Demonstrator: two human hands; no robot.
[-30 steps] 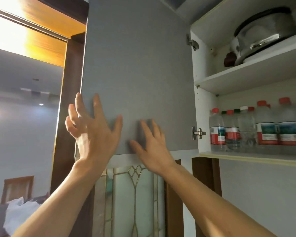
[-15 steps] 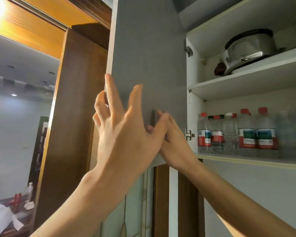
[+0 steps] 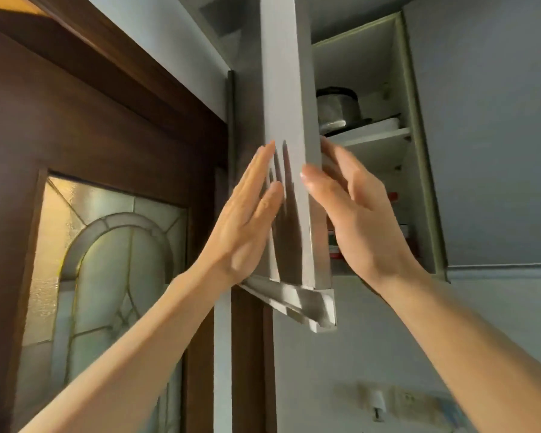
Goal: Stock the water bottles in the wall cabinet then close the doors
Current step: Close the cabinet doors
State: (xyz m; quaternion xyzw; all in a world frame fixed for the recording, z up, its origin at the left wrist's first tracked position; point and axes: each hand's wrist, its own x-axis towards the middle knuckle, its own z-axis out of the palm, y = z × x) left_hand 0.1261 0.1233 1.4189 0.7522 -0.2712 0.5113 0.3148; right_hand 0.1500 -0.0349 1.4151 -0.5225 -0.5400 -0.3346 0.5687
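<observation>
Both forearms were bare, with no sleeve reaching them beside the grey cabinet door [image 3: 286,120]. The left hand [image 3: 247,220] and right hand [image 3: 359,220] wore no gloves, rings or watch.

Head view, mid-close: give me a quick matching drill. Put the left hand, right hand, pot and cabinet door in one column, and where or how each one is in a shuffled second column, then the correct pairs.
Column one:
1. left hand
2. right hand
3. pot
4. door

Column two:
A. on the upper shelf
B. seen nearly edge-on, part open
C. flat against the door's grey outer face
D. at the door's free edge, on the cabinet side

Pairs: 1-C, 2-D, 3-A, 4-B
</observation>
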